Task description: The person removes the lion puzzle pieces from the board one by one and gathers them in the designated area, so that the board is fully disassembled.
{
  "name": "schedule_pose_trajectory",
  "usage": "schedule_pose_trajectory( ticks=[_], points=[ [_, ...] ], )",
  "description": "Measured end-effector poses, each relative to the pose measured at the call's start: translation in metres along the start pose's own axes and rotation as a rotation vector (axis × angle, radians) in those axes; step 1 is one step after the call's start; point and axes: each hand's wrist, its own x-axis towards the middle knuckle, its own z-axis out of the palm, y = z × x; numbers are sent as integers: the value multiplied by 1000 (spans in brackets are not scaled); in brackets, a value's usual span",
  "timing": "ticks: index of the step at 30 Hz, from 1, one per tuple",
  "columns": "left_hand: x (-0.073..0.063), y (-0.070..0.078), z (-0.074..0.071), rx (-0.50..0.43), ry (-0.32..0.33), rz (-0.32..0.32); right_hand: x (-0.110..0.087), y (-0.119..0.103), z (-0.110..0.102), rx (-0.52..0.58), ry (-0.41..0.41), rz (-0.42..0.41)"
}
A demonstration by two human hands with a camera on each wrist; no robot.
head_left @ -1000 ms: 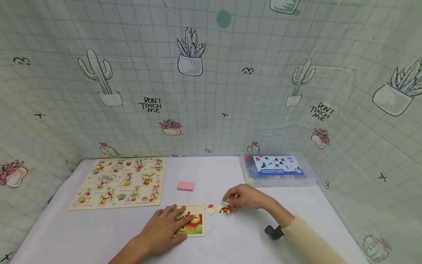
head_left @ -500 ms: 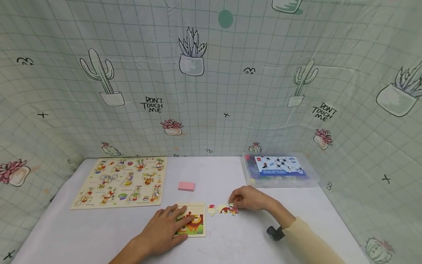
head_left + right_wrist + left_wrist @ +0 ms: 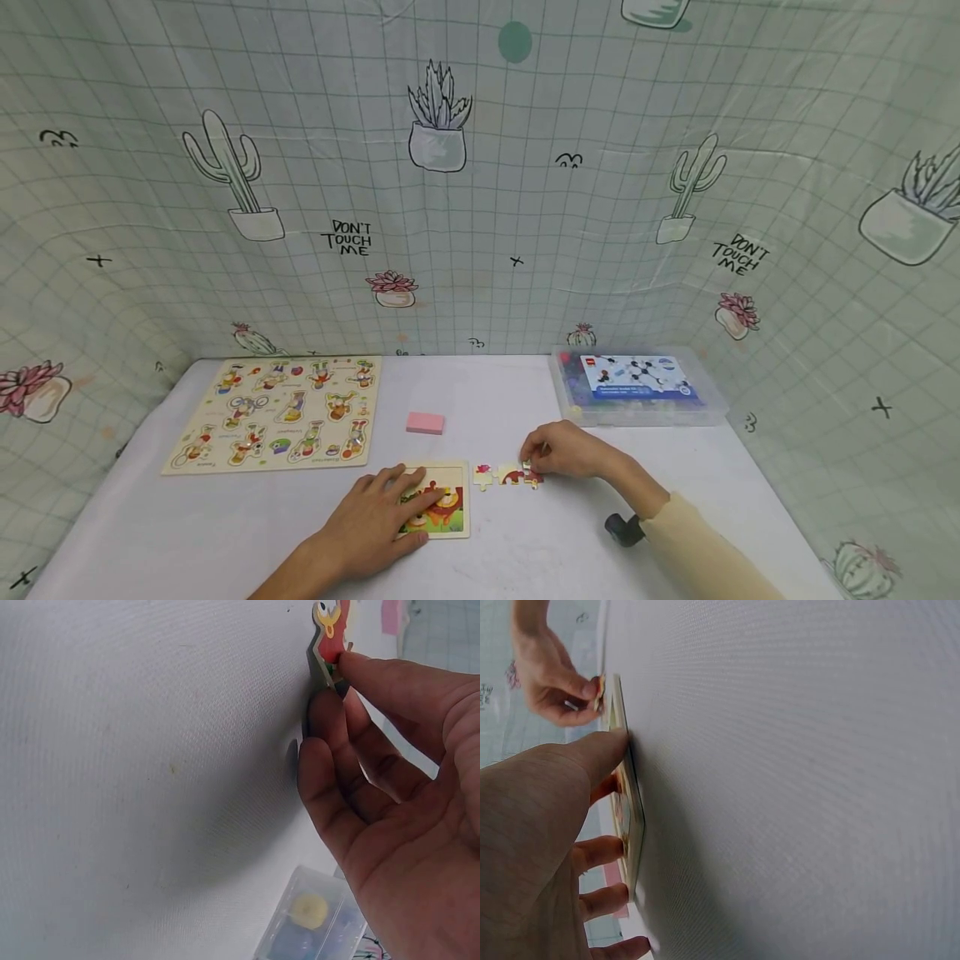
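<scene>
A small framed jigsaw board (image 3: 467,504) with a lion picture lies near the middle of the table. My left hand (image 3: 367,518) rests on it with spread fingers, covering its left part; in the left wrist view the thumb touches one edge. To the right of the board, my right hand (image 3: 566,450) pinches a red jigsaw piece (image 3: 334,641) between thumb and fingers, low over the table. Just left of that piece lie a brown-and-cream jigsaw piece (image 3: 510,476) and a pale piece with a pink print (image 3: 482,476).
A pink block (image 3: 425,423) sits behind the board. At the back left lies a large wooden puzzle board (image 3: 292,408) with several figures. A clear plastic case (image 3: 637,387) stands at the back right. Near my right forearm is a small black object (image 3: 624,530).
My right hand has shifted a little to the right with the red jigsaw piece, uncovering more of the brown-and-cream piece. My left hand stays on the board.
</scene>
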Motion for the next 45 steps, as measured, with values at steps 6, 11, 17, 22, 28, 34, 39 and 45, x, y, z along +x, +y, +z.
schedule_pose_trajectory(
  ticks=[6, 11, 17, 22, 28, 34, 39, 45],
  points=[
    [0, 0, 0, 0, -3, -3, -1, -2, 0, -12, 3, -1],
    [0, 0, 1, 1, -5, -4, -1, -3, 2, -40, 10, -2],
    [1, -1, 2, 2, -6, -4, 0, -3, 4, -86, 12, 13],
    [1, -2, 4, 8, -4, -2, -1, -4, 4, -76, 2, 24],
    [1, -3, 4, 5, 2, 5, -2, -4, 5, -57, -38, 52],
    [0, -2, 3, 8, 12, 16, -1, -6, 4, -71, -37, 38],
    [0, -2, 2, 12, 16, 21, -1, -6, 3, -83, -35, 29],
    [-1, -2, 2, 10, 27, 21, -1, -5, 4, -84, -34, 35]
  ],
)
